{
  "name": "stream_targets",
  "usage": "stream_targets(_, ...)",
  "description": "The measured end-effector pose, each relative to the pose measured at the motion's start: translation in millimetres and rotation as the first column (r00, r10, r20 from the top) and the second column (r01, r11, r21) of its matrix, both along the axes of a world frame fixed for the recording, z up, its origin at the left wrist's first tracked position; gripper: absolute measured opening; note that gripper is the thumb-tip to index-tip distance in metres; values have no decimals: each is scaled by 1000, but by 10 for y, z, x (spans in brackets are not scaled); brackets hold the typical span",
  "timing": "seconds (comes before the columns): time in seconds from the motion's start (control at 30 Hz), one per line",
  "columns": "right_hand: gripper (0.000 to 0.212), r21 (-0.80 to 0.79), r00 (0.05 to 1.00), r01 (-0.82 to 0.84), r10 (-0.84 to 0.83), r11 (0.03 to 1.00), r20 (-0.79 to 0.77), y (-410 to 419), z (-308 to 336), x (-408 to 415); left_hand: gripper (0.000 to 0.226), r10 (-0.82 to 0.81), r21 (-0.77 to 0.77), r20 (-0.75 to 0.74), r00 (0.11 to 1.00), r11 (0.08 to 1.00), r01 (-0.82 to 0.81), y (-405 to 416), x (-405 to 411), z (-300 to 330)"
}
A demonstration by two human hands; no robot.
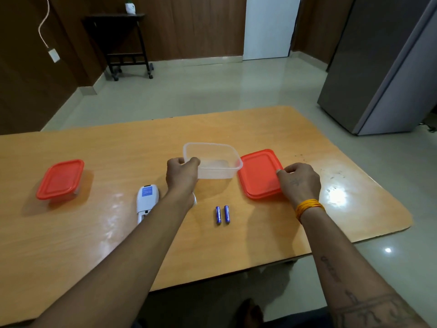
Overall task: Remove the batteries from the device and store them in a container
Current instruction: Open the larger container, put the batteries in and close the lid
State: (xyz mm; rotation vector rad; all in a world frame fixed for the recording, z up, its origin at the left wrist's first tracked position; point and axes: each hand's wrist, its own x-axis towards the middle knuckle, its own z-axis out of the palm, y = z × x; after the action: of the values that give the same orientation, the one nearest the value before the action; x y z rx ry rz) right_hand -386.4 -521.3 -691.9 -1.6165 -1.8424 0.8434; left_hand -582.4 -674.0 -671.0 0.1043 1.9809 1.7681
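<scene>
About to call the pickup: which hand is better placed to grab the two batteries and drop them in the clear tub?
Probably right. The right hand only holds the red lid, which it can release. The left hand grips the clear container, steadying it. The batteries lie between both forearms.

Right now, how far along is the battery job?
Done: both batteries are out and lie side by side on the table, right of the white device. In hand: the left hand grips the rim of the empty clear container, the right hand holds its red lid beside it. Left: put the batteries in, probably lid on. The second lidded container sits untouched.
</scene>
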Motion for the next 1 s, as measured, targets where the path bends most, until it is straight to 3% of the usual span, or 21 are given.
stream_targets(0.27, 39, 106, 987, -61, 43, 993, 158, -18, -63, -4, 56, -117, -101, 2, 993, 988, 117, 28, 136, 12)
stream_targets(0.43, 36, 146, 973, -93, 59, 985, 224, -34, -79, -15, 46, -125, -112, 26, 992, 986, 127, -20, 193, 61)
stream_targets(0.53, 39, 175, 962, -105, 56, 979, 266, -71, -54, -9, 46, -141, -111, -41, 989, 985, 135, -70, 234, 104)
stream_targets(0.63, 42, 255, 943, -180, 92, 950, 320, -147, 22, -44, 68, -172, -162, -210, 963, 977, 139, -173, 277, 131)
stream_targets(0.7, 39, 286, 939, -269, 185, 920, 289, -233, 123, -86, 61, -201, -235, -376, 904, 965, 116, -275, 279, 175)
stream_targets(0.77, 33, 243, 915, -390, 344, 888, 213, -374, 249, -127, 39, -269, -296, -479, 836, 946, 135, -381, 263, 228)
stream_targets(0.87, 30, 109, 806, -583, 555, 805, 207, -637, 337, -185, 10, -500, -485, -482, 720, 836, 256, -506, 310, 227)
stream_targets(1.0, 37, 25, 677, -693, 639, 720, 365, -847, 203, -314, 23, -731, -739, -438, 523, 624, 254, -521, 441, 32)
